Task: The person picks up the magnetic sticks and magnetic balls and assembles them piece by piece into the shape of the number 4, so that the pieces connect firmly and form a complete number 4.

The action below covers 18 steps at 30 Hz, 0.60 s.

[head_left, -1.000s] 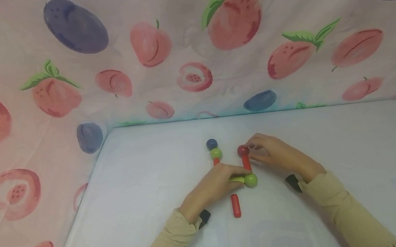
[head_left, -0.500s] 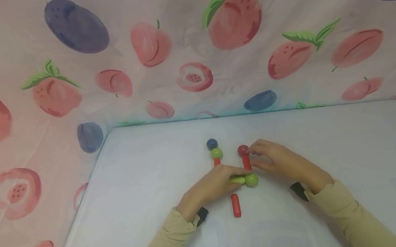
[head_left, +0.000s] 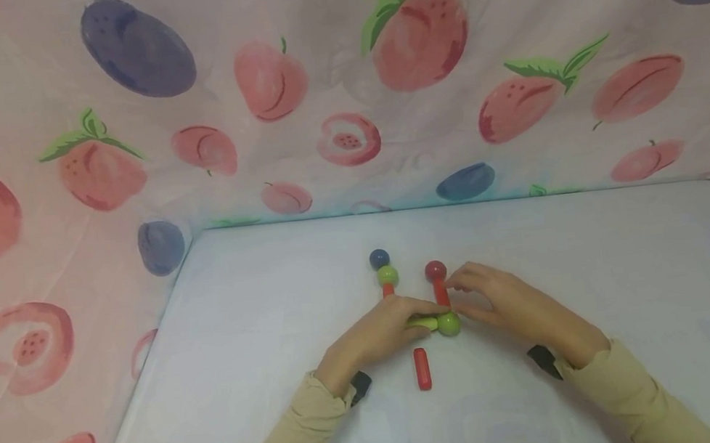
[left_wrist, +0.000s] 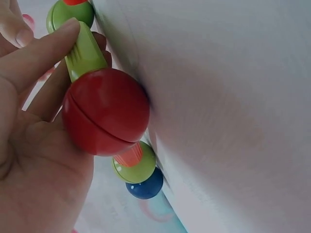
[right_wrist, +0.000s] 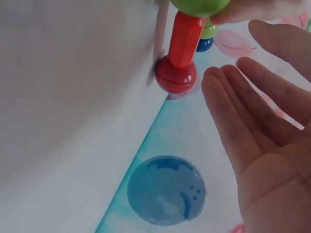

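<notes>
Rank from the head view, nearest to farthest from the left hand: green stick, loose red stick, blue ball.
1. green stick: gripped in the left hand itself, crosswise at the middle.
2. loose red stick: lying alone on the table, just toward the person from the hand.
3. blue ball: far end of the left column, beyond the green ball.

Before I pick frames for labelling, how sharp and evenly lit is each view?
Head view: soft, even light, mildly hazy, faint shadows under the hands. Left wrist view: the red ball is fairly sharp, the white table blurred. Right wrist view: the right hand is soft, the table featureless.
</notes>
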Available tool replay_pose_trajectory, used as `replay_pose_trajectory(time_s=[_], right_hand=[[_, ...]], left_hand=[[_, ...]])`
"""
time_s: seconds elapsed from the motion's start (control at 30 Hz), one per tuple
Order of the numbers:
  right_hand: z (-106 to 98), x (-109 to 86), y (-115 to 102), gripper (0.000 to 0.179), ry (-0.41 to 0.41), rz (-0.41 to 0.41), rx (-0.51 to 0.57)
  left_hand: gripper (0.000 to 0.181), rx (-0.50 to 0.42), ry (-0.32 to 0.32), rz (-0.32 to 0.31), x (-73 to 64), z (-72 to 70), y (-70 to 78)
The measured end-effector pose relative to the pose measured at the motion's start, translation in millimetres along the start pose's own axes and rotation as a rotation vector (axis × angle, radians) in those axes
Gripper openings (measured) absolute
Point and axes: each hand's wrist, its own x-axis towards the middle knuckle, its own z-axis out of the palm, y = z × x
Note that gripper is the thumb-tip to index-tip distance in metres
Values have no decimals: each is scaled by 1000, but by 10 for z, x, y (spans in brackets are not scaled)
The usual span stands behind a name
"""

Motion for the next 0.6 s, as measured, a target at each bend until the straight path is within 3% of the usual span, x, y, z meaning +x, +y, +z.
replay_pose_trajectory(time_s=[0.6], right_hand=[[93, -191, -179, 34, -40, 33, 22]], left_hand=[[42, -12, 25, -1, -10, -17, -18]])
